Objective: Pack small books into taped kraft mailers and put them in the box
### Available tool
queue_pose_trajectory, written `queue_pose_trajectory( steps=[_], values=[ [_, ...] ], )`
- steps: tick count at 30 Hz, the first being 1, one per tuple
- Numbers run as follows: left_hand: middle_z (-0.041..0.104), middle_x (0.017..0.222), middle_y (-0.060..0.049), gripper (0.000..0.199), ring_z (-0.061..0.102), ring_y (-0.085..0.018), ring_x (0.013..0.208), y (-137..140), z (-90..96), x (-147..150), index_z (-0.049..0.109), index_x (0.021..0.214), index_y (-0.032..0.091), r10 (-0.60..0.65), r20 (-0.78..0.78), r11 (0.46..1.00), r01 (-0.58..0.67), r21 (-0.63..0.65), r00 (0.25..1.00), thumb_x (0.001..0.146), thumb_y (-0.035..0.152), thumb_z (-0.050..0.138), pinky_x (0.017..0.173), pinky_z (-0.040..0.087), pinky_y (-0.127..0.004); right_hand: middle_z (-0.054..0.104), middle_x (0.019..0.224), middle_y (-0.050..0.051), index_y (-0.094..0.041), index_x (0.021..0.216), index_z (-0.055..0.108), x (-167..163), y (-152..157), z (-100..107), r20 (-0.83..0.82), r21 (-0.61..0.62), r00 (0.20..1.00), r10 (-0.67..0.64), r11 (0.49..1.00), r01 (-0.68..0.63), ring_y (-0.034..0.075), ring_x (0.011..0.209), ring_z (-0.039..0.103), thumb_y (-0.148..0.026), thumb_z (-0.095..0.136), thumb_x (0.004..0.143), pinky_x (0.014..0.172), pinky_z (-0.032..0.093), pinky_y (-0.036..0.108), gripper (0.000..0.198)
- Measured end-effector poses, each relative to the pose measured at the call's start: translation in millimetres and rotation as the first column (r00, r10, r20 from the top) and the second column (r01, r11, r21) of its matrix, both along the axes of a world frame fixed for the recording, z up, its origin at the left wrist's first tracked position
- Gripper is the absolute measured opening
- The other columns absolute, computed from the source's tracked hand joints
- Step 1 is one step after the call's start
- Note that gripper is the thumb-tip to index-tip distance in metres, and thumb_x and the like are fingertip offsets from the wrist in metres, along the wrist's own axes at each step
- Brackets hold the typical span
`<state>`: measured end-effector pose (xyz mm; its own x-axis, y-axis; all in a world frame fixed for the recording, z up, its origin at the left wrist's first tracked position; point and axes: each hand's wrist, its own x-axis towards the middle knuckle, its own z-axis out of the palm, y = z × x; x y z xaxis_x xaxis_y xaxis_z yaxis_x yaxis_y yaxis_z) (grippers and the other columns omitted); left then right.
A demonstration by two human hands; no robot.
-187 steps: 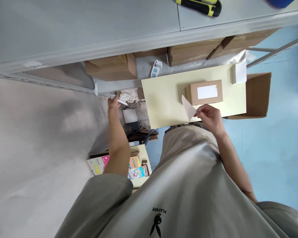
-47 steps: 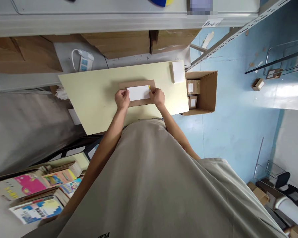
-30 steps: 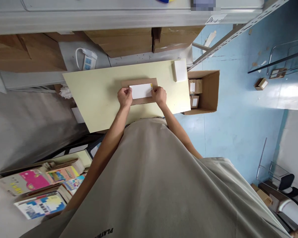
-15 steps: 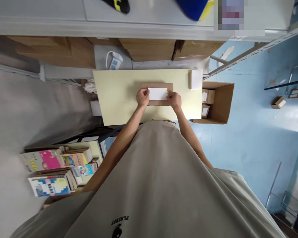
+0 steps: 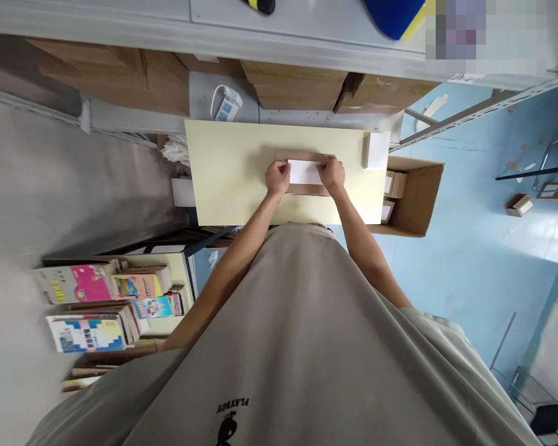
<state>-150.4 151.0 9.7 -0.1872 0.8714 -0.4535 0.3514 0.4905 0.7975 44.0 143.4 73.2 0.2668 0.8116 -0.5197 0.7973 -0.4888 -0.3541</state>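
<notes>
A white rectangular label (image 5: pixel 304 172) lies over a small brown cardboard box (image 5: pixel 305 154) on the pale yellow tabletop (image 5: pixel 232 186). At its left edge, my left hand (image 5: pixel 278 178) is closed, thumb and fingers pinching the label's corner. My right hand (image 5: pixel 332 174) is closed over the label's right end, with its fingertips on the upper right part. Both hands rest against the box's ends and hide parts of it. Whether the label is stuck down flat cannot be made out.
A white stack (image 5: pixel 377 151) sits at the table's right end. Beside it stands an open carton (image 5: pixel 416 198) holding small labelled boxes. Behind the table are a power strip (image 5: pixel 229 105) and large cardboard boxes (image 5: pixel 297 85) under a grey shelf. Books (image 5: pixel 90 331) are stacked at lower left.
My right hand has shifted inward and up over the label's right end, covering its yellow mark. My left hand keeps its pinch at the left edge. The camera view has shifted slightly.
</notes>
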Motion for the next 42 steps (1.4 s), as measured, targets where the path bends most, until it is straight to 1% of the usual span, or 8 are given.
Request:
queue_pose_trajectory(
  steps=[3,6,14,21,29,32,37,42],
  values=[
    [0.083,0.100,-0.008,0.007,0.077,-0.026,0.102,-0.7,1.8,0.8,0.076,0.094,0.022,0.010,0.012,1.000,-0.010,0.012,1.000,0.100,0.027,0.077,0.102,0.060,-0.040,0.086,0.126,0.019,-0.020,0.108,0.083,-4.7,-9.7,3.1,-0.034,-0.101,0.993,0.109,0.989,-0.112,0.037,0.123,0.079,-0.019,0.075,0.105,0.110,0.063,0.048,0.009],
    [0.083,0.098,-0.008,0.008,0.077,-0.025,0.098,-0.8,1.8,1.8,0.075,0.091,0.022,0.022,0.006,0.999,-0.022,0.032,1.000,0.099,0.025,0.077,0.101,0.060,-0.040,0.086,0.128,0.018,-0.021,0.106,0.083,-12.3,-9.7,2.9,-0.061,-0.098,0.986,0.154,0.982,-0.160,0.036,0.127,0.079,-0.018,0.077,0.102,0.111,0.064,0.048,0.007],
    [0.082,0.094,-0.005,0.008,0.078,-0.024,0.094,-0.9,-1.1,0.9,0.075,0.090,0.023,0.006,0.018,1.000,-0.007,0.027,1.000,0.096,0.019,0.073,0.098,0.061,-0.038,0.087,0.133,0.015,-0.022,0.126,0.083,-43.0,10.2,-3.7,-0.080,0.039,0.997,0.018,0.999,-0.015,0.032,0.124,0.080,-0.026,0.057,0.115,0.111,0.064,0.048,0.028],
    [0.082,0.091,-0.004,0.009,0.078,-0.024,0.095,-1.6,-0.5,-2.5,0.076,0.090,0.024,-0.004,0.042,0.999,0.002,0.041,0.999,0.092,0.017,0.072,0.102,0.062,-0.039,0.086,0.125,0.020,-0.018,0.113,0.083,-53.5,-3.1,4.9,-0.126,-0.102,0.982,0.143,0.982,-0.157,0.037,0.121,0.081,-0.024,0.081,0.102,0.108,0.065,0.048,0.012],
    [0.086,0.102,-0.006,0.017,0.079,-0.024,0.100,-6.2,7.5,-4.4,0.075,0.091,0.025,-0.061,-0.002,0.995,0.061,0.077,0.998,0.093,0.009,0.068,0.103,0.062,-0.039,0.087,0.133,0.017,-0.017,0.124,0.077,-71.7,12.7,9.8,-0.104,0.005,0.993,0.053,0.999,-0.052,0.027,0.116,0.080,-0.018,0.056,0.116,0.105,0.059,0.038,0.022],
    [0.085,0.101,-0.005,0.023,0.079,-0.024,0.103,-8.7,9.2,-5.7,0.076,0.091,0.025,-0.077,-0.012,0.994,0.078,0.071,0.997,0.090,0.005,0.065,0.104,0.062,-0.038,0.086,0.132,0.014,-0.021,0.122,0.075,-70.5,8.3,6.3,-0.148,0.004,0.985,0.084,0.996,-0.085,0.027,0.117,0.079,-0.015,0.063,0.110,0.107,0.060,0.038,0.017],
    [0.084,0.104,-0.006,0.026,0.079,-0.024,0.103,-9.3,10.5,-8.5,0.077,0.093,0.025,-0.082,-0.009,0.995,0.082,0.056,0.997,0.088,0.002,0.064,0.105,0.062,-0.039,0.086,0.126,0.010,-0.023,0.119,0.076,-63.3,2.5,-0.7,-0.214,0.006,0.956,0.201,0.979,-0.205,0.029,0.119,0.079,-0.010,0.080,0.093,0.108,0.062,0.040,0.030],
    [0.085,0.108,-0.008,0.021,0.079,-0.025,0.102,-15.5,15.4,-12.9,0.079,0.099,0.024,-0.115,-0.010,0.991,0.115,0.063,0.993,0.092,0.006,0.069,0.108,0.063,-0.042,0.088,0.123,0.012,-0.023,0.119,0.081,-65.6,7.1,-4.2,-0.166,-0.021,0.979,0.121,0.992,-0.126,0.032,0.118,0.082,-0.020,0.072,0.105,0.107,0.065,0.044,0.017]
  ],
)
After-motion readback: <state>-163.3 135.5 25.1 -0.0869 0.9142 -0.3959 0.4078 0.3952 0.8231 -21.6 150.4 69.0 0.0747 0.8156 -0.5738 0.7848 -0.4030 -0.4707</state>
